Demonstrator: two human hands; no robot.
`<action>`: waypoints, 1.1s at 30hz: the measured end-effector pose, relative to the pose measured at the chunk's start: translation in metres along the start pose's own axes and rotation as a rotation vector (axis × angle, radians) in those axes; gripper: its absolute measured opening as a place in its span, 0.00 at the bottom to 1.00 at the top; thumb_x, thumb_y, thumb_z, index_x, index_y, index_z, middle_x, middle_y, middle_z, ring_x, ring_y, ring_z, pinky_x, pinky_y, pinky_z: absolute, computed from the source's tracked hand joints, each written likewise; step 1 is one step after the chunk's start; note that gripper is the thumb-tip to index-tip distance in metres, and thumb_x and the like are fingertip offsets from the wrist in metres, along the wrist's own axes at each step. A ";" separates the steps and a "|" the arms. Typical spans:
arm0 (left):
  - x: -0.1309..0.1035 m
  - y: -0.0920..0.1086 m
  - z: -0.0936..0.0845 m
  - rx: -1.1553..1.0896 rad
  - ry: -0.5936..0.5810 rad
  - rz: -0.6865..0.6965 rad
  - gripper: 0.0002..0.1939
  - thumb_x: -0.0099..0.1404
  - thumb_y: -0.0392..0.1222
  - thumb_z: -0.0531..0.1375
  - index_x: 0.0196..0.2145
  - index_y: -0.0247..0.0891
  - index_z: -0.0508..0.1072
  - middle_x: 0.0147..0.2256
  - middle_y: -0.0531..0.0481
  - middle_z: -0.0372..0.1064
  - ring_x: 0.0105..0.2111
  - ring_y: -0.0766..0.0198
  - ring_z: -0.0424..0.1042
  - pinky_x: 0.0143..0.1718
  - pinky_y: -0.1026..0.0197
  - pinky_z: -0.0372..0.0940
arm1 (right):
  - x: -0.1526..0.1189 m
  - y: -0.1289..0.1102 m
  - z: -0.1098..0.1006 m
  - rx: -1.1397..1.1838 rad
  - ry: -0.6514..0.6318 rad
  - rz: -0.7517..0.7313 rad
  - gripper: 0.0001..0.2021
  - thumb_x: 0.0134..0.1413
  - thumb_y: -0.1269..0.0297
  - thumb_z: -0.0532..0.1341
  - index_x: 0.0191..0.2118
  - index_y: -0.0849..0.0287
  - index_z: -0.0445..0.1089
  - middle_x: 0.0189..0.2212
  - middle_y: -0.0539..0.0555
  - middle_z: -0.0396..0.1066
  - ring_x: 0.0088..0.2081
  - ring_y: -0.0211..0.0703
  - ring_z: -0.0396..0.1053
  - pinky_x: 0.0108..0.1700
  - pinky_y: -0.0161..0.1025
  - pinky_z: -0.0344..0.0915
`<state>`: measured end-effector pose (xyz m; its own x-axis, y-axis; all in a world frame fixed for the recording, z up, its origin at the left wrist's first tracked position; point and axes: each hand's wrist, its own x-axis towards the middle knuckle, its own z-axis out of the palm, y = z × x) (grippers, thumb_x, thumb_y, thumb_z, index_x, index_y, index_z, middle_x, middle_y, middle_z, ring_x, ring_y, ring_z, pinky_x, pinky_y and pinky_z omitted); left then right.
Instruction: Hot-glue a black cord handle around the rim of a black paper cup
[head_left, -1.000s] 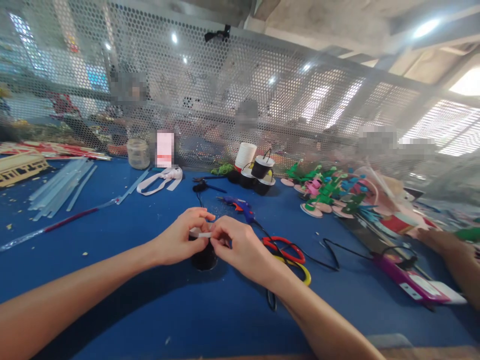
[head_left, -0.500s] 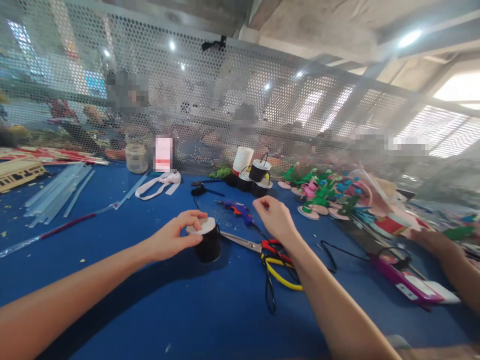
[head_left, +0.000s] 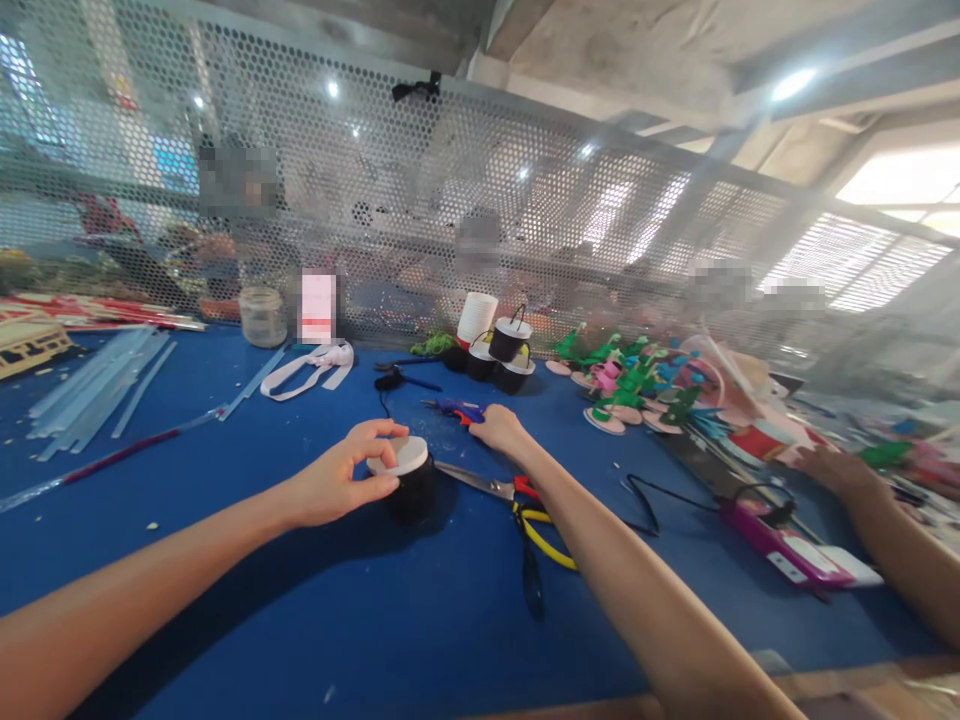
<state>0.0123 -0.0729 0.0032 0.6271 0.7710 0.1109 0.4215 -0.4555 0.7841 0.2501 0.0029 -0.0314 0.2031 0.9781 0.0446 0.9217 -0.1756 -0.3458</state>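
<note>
My left hand (head_left: 341,475) has its fingers wrapped round the white lid (head_left: 405,456) of a small black pot (head_left: 414,492) standing on the blue table. At the blue and orange glue gun (head_left: 459,409), my right hand (head_left: 498,428) has its fingers closed on the handle end. Scissors (head_left: 480,482) with red handles lie between the pot and my right forearm. A yellow-handled tool (head_left: 551,541) rests beside them, partly hidden under that forearm.
Small black pots (head_left: 510,340) and a white roll (head_left: 477,319) stand by the mesh screen (head_left: 420,200). Green craft pieces (head_left: 634,385), a purple power strip (head_left: 787,545) and another person's hand (head_left: 836,475) are at right. Pale strips (head_left: 101,390) and a jar (head_left: 262,317) are at left.
My right hand has moved left and forward onto the glue gun. My left hand stays at the pot. The whole view has shifted slightly.
</note>
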 end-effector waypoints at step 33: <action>0.007 -0.017 0.007 -0.360 0.093 -0.046 0.09 0.56 0.42 0.55 0.23 0.35 0.61 0.51 0.41 0.61 0.51 0.54 0.60 0.52 0.51 0.49 | -0.137 -0.017 -0.027 0.639 -0.098 -0.266 0.09 0.44 0.58 0.58 0.24 0.58 0.63 0.13 0.45 0.61 0.13 0.34 0.59 0.15 0.32 0.58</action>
<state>0.0142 -0.0634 -0.0135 0.5441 0.8314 0.1127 0.1802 -0.2471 0.9521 0.2157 -0.1311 -0.0062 -0.0612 0.9896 0.1300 0.5550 0.1420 -0.8197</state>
